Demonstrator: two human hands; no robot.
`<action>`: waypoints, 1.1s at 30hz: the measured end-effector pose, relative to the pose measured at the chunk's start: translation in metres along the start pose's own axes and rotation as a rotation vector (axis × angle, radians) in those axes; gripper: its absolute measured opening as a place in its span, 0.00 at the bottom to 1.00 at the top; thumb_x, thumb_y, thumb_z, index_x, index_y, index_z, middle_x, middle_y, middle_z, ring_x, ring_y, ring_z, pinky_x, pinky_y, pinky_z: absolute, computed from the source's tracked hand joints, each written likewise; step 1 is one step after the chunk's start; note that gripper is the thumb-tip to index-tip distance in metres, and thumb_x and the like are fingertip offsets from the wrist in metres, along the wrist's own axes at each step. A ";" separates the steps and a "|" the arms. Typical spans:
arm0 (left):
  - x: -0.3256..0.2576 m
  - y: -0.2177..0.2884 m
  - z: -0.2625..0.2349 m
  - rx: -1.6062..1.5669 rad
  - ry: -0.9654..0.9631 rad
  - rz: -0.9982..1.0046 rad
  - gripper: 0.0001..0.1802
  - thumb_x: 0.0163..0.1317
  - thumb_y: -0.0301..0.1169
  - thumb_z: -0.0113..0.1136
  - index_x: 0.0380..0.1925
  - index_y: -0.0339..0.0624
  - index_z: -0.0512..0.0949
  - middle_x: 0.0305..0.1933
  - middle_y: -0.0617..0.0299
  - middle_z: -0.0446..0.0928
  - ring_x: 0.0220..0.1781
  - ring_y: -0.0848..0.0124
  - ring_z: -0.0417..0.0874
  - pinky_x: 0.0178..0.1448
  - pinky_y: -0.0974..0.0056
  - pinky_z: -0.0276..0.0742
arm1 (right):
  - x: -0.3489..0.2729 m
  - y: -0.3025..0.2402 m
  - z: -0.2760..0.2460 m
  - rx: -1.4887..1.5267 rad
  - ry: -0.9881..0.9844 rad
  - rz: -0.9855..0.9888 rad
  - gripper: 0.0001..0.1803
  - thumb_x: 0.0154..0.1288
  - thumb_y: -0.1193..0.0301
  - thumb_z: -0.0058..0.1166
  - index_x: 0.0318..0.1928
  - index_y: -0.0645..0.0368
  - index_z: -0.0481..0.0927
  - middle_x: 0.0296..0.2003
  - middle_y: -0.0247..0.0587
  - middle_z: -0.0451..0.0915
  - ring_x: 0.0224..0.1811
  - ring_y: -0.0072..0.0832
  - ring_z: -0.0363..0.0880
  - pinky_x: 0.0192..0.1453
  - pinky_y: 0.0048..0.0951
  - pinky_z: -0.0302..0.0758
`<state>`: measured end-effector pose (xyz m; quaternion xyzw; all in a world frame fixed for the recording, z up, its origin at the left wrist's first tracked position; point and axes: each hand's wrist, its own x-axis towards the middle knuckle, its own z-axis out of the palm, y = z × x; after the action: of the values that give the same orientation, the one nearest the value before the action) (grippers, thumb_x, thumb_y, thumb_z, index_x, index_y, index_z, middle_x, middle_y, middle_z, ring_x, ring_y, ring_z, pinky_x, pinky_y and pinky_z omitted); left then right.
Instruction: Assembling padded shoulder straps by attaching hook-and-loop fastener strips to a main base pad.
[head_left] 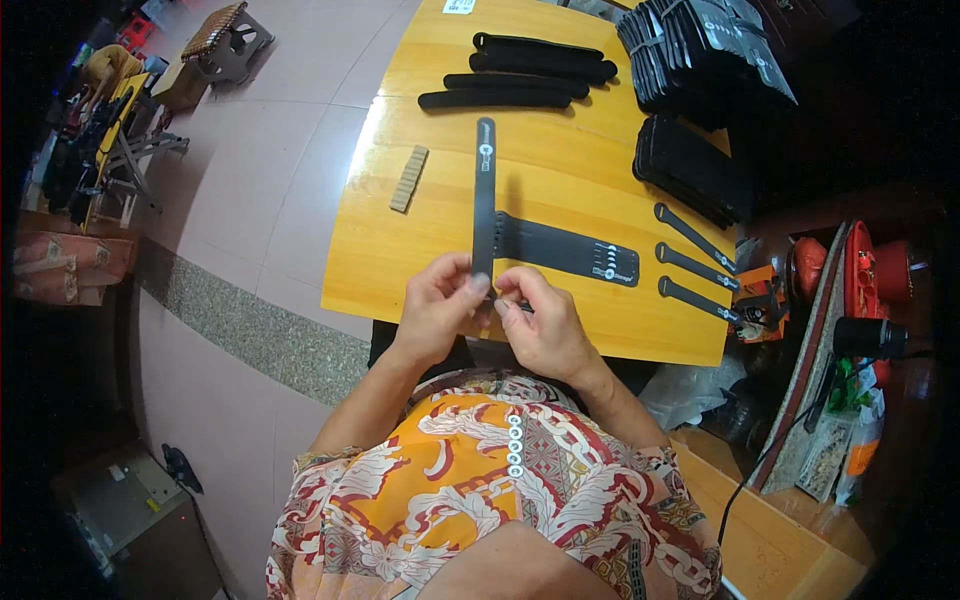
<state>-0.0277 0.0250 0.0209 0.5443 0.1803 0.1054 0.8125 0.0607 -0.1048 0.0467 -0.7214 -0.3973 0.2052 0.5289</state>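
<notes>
A long flat black strap (485, 200) with white print stands up from my hands over the table's near edge. My left hand (438, 308) is closed around its lower part, with the thumb laid across it. Close beside it, my right hand (548, 325) pinches a dark bit at the strap's lower end; the fingers partly hide that end. Just beyond my right hand lies a wide black panel (560, 247) with white print and a row of small holes at its left end, partly behind the strap.
On the yellow table (370, 250) lie a small ribbed tan block (409, 179), several black rolled strips (520, 85) and three printed straps (697, 268). Stacks of black panels (690, 170) stand at the right. A cluttered shelf (800, 370) is beside the table.
</notes>
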 end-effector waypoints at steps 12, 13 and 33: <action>0.023 -0.017 0.017 0.323 0.206 0.305 0.08 0.67 0.32 0.48 0.35 0.39 0.71 0.25 0.73 0.67 0.25 0.86 0.64 0.27 0.78 0.60 | -0.007 0.000 0.019 -0.095 0.053 0.019 0.21 0.57 0.81 0.44 0.52 0.69 0.60 0.25 0.57 0.75 0.28 0.53 0.77 0.31 0.46 0.71; 0.023 -0.019 0.018 0.274 0.250 0.300 0.07 0.66 0.31 0.48 0.33 0.39 0.71 0.24 0.72 0.67 0.25 0.85 0.64 0.27 0.76 0.61 | -0.008 0.000 0.021 -0.152 0.077 0.015 0.22 0.58 0.81 0.44 0.53 0.69 0.59 0.25 0.57 0.75 0.28 0.52 0.77 0.30 0.46 0.71; 0.032 0.013 0.013 -0.288 0.104 -0.177 0.08 0.65 0.32 0.49 0.31 0.41 0.74 0.23 0.70 0.70 0.23 0.83 0.69 0.21 0.76 0.62 | 0.010 0.000 -0.003 -0.258 0.039 -0.252 0.22 0.57 0.82 0.47 0.53 0.70 0.61 0.27 0.60 0.76 0.29 0.53 0.78 0.32 0.45 0.73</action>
<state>0.0072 0.0307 0.0321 0.3980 0.2524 0.0864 0.8777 0.0682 -0.0988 0.0489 -0.7316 -0.4974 0.0705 0.4608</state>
